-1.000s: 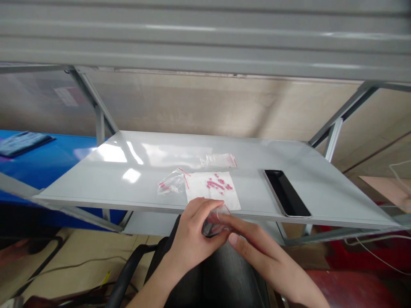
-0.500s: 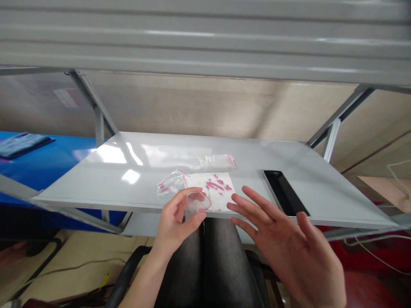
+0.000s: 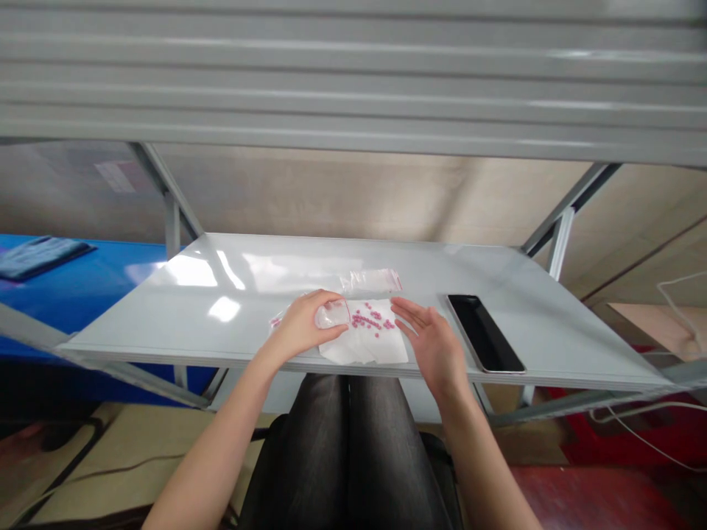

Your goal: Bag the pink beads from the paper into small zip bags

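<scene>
My left hand (image 3: 309,322) holds a small clear zip bag (image 3: 332,314) between thumb and fingers, its red-lined mouth bowed open toward the right. Just right of that mouth, several small pink beads (image 3: 367,319) lie scattered on a white sheet of paper (image 3: 364,350). At the sheet's right edge is my right hand (image 3: 434,338), fingers stretched out beside the beads and holding nothing. Another clear bag with pink pieces (image 3: 275,322) lies partly hidden behind my left hand.
A flat clear zip bag (image 3: 373,280) lies behind the paper. To the right rests a black-screened phone or tablet (image 3: 486,335) on the grey-white table (image 3: 166,316). A ridged grey panel (image 3: 353,81) hangs across the top, with metal struts (image 3: 557,235) at both sides.
Both hands have moved forward over the table, the left bringing the bag mouth close to the beads. My right hand has turned and come in by the paper's right edge.
</scene>
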`<state>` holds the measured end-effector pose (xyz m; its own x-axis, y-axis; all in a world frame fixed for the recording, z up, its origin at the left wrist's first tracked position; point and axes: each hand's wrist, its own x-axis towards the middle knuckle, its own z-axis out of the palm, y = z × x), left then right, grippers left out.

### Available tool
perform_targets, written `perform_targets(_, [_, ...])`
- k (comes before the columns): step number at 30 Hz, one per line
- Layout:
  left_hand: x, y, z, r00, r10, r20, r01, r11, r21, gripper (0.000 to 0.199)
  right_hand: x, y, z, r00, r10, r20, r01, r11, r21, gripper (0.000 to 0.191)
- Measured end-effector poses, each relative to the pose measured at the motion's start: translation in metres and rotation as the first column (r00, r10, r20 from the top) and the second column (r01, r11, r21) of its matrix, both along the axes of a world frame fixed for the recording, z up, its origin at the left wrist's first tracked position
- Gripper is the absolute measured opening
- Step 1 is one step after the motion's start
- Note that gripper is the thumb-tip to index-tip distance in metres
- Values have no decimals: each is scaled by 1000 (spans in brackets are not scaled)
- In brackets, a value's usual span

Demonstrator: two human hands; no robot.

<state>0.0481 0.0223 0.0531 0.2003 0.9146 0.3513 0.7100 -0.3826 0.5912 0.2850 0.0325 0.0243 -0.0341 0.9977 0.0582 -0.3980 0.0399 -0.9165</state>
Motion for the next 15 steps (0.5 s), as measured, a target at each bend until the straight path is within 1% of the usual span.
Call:
perform_targets(1, [-1,7,-1,999,-18,-31,17,1000,-14,36,-5,9,-8,997,-55,50,55,998,12,44])
perform_targets(4, [-6,24,-4,986,-78,-149,69,996,-62,37,-17,29,-27,982,-140,130,136,990,40,42])
perform_targets(7, [-8,32,-5,956,-112,-271,88,991,-99,37,-25,37,-37,955,-215,203,202,976,82,41])
perform_targets(11, [-8,37,-3,910,-127,-394,85,989,-124,39,-33,38,-40,908,-291,302,254,955,154,46])
perform_targets(15, [-3,38,5,854,-147,-498,88,986,-140,40,-37,34,-38,865,-323,385,247,940,234,49])
